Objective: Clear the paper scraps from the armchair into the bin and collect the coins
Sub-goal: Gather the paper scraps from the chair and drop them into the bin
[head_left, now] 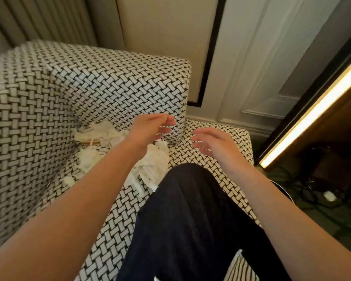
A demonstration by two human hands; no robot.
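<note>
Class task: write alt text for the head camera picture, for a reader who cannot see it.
A person's left hand and right hand, both open and empty, reach toward white paper scraps heaped on the seat of a black-and-white patterned armchair. A knee in dark trousers is over the seat's front.

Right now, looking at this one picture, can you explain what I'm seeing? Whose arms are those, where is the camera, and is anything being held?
There is no machine here. A person wears a camera on the head, looking forward and down, so the two bare arms are their own. The left hand and the right hand hover over an armchair covered in a black-and-white woven pattern. Both hands are open and hold nothing. A pile of white paper scraps lies on the seat near the back corner, partly hidden behind the left arm. The dark shape in front is the person's leg, over the seat. I can make out no coins or bin.
</note>
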